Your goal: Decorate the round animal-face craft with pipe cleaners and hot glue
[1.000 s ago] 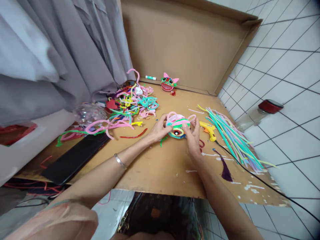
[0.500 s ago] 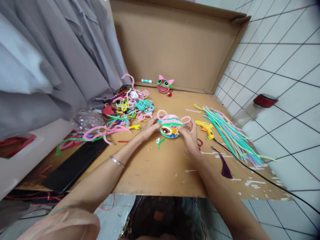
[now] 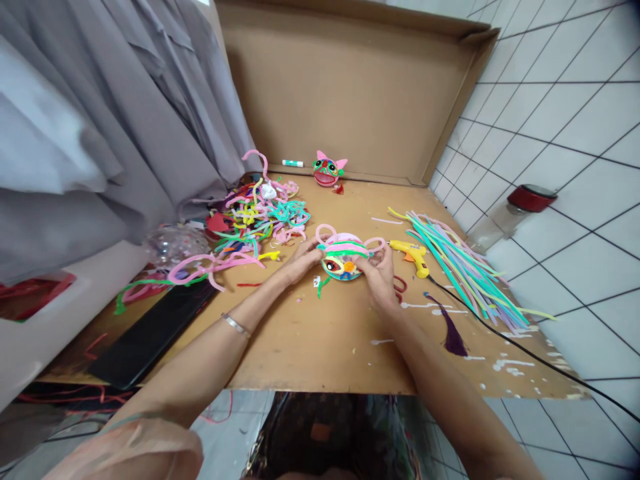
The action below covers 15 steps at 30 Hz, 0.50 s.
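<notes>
A small head made of pipe cleaners [image 3: 344, 257], striped pink and green with pink loop ears and a painted face, stands on the cardboard sheet [image 3: 320, 333]. My left hand [image 3: 299, 261] grips its left side with curled fingers. My right hand [image 3: 379, 275] grips its right side, thumb near the face. Both hands rest low on the cardboard. A silver bangle [image 3: 236, 325] is on my left wrist.
A tangle of coloured pipe cleaners [image 3: 260, 217] lies to the left, a bundle of straight ones [image 3: 460, 267] to the right. A yellow glue gun [image 3: 413, 255] with black cord lies beside my right hand. A finished head [image 3: 327, 171], glue stick [image 3: 293, 163], purple tassel [image 3: 450, 337], jar [image 3: 510, 213] and grey curtain [image 3: 100, 133] surround.
The pipe-cleaner head has been tipped up so its face points more towards me. Both hands stay on its sides and have shifted slightly.
</notes>
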Each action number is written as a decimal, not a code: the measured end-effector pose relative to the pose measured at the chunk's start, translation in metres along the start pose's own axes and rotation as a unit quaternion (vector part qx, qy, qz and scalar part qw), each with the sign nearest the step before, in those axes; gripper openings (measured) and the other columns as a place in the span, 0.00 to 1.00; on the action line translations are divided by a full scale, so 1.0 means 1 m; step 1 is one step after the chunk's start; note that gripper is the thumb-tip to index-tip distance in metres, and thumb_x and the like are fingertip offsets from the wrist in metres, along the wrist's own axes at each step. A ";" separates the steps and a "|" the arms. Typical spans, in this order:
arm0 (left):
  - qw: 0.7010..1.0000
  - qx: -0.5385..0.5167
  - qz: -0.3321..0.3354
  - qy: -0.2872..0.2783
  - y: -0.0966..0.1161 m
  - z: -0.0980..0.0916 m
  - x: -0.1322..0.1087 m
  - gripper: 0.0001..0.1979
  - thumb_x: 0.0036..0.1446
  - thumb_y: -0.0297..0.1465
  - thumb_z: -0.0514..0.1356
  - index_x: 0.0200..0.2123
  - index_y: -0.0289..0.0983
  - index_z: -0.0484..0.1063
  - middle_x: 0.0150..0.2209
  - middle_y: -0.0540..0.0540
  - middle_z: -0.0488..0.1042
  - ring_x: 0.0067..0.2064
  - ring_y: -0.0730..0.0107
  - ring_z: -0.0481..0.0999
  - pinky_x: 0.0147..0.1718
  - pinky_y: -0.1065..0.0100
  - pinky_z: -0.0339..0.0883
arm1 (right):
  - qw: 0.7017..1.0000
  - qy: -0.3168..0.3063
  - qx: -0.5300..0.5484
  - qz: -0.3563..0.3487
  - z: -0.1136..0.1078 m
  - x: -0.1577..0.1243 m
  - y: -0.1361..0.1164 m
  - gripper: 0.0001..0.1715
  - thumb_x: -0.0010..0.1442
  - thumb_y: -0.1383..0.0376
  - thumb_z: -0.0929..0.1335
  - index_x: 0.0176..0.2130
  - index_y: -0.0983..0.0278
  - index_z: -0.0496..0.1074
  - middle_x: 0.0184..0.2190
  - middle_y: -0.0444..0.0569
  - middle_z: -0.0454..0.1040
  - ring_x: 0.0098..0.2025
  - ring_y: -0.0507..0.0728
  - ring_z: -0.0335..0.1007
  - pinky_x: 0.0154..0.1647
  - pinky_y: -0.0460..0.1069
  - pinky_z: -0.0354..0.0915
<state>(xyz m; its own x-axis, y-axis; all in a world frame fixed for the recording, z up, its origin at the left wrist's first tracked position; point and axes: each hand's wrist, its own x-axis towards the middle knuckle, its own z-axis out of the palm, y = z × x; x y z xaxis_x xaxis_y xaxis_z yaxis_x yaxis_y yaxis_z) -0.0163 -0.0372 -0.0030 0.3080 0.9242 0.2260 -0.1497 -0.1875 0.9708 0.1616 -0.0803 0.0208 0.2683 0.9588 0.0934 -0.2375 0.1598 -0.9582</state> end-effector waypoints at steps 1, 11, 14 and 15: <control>1.000 0.000 0.000 -0.001 0.000 0.001 0.000 0.31 0.44 0.34 0.58 0.55 0.36 0.70 0.51 0.40 0.76 0.52 0.54 0.74 0.49 0.57 0.69 | 1.000 0.001 0.004 0.002 0.001 0.000 0.000 0.37 0.39 0.66 0.74 0.48 0.58 0.61 0.36 0.41 0.74 0.36 0.55 0.76 0.40 0.51 0.72; 1.000 0.001 0.020 -0.004 -0.005 -0.001 0.000 0.28 0.46 0.32 0.59 0.53 0.35 0.72 0.49 0.41 0.77 0.52 0.55 0.73 0.50 0.59 0.66 | 0.999 0.018 0.024 0.024 0.003 0.000 -0.001 0.34 0.37 0.66 0.74 0.45 0.59 0.62 0.34 0.41 0.75 0.37 0.56 0.75 0.41 0.52 0.70; 1.000 -0.011 0.020 0.005 -0.005 0.000 0.000 0.28 0.45 0.32 0.60 0.53 0.35 0.73 0.49 0.42 0.77 0.52 0.55 0.73 0.50 0.61 0.65 | 0.999 0.017 0.022 0.029 0.002 0.001 0.001 0.34 0.37 0.65 0.74 0.44 0.59 0.62 0.35 0.42 0.75 0.37 0.57 0.75 0.42 0.52 0.70; 1.000 -0.015 0.020 0.006 -0.006 0.000 0.000 0.28 0.45 0.32 0.60 0.53 0.36 0.73 0.50 0.42 0.77 0.52 0.55 0.73 0.50 0.62 0.64 | 0.999 0.016 0.023 0.029 0.002 0.001 0.001 0.33 0.37 0.65 0.74 0.44 0.59 0.62 0.35 0.42 0.76 0.38 0.57 0.75 0.42 0.53 0.70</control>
<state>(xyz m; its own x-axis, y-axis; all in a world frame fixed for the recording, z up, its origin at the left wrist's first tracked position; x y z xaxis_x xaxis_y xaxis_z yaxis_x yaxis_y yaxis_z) -0.0153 -0.0363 -0.0084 0.2894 0.9202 0.2637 -0.1907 -0.2145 0.9579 0.1596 -0.0781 0.0204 0.2827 0.9588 0.0284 -0.2961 0.1154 -0.9482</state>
